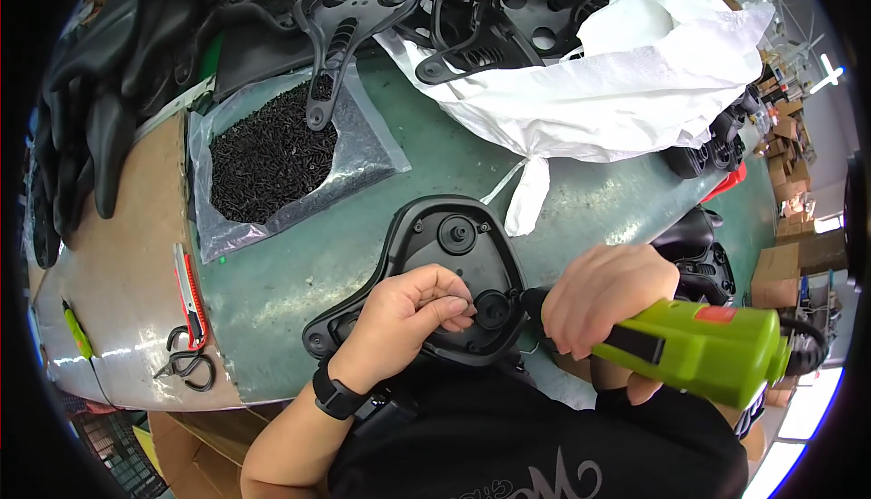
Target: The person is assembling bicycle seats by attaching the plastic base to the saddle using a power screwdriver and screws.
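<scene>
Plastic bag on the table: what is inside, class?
The bag holds a heap of small black screw-like pieces. The black bracket covers some at the upper right; the lower layers are hidden.

The left hand [406,316] hides some of the housing [474,268]; anything it pinches is too small to tell. Right of the housing, the right hand [610,295] part-covers the driver [712,347].

From up on the head of the person [508,417], the camera looks steeply down and outward past their black shirt [553,435]. The left hand [413,313] and right hand [610,298] come close below it, around mid-view. Its wide, round lens spans the green table [281,308], bowing the edges, and catches cardboard boxes [777,274] farther off, slanting at the right rim.
</scene>
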`<state>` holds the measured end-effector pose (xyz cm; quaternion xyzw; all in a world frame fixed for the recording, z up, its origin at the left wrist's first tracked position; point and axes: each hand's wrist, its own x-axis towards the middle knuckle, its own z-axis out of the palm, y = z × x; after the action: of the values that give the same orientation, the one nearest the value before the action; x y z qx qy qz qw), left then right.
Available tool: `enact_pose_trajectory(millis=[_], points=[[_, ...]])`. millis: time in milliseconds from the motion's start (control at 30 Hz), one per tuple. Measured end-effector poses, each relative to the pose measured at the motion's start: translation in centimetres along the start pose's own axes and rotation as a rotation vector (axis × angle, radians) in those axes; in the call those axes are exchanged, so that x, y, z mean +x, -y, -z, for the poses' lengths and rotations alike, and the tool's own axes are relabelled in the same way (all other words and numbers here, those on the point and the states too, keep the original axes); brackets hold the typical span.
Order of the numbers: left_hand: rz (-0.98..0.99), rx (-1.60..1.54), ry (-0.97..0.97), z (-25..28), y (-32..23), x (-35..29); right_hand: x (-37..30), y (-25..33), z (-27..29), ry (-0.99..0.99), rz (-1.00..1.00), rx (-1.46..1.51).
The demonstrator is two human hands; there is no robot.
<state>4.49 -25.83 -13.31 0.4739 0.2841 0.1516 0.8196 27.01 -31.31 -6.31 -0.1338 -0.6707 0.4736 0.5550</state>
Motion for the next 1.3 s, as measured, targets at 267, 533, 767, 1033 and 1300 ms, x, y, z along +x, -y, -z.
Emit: enact_pose_trajectory(millis=[267, 533, 767, 1033, 1300], points=[[-0.030, 0.029, -0.040, 0.2, -0.4, -0.1, 1.4, 4.1, 0.9, 0.030, -0.027, 0.074], [-0.007, -0.379, 0.086, 0.9, -0.5, -1.4, 3.4, 2.1, 0.0, -0.216, 0.270, 0.250], [-0.041, -0.421, 0.136, 1.5, 0.0, -1.8, 4.3, 0.0, -1.5, -0.454, 0.314, 0.210], [0.054, -0.453, 0.036, 1.5, -0.1, -1.6, 6.0, 2.2, -1.2, 0.145, 0.162, 0.052], [-0.508, 1.257, -0.747, 9.7, -5.2, 0.1, 8.0, -2.1, -0.2, 0.008, 0.215, 0.009]])
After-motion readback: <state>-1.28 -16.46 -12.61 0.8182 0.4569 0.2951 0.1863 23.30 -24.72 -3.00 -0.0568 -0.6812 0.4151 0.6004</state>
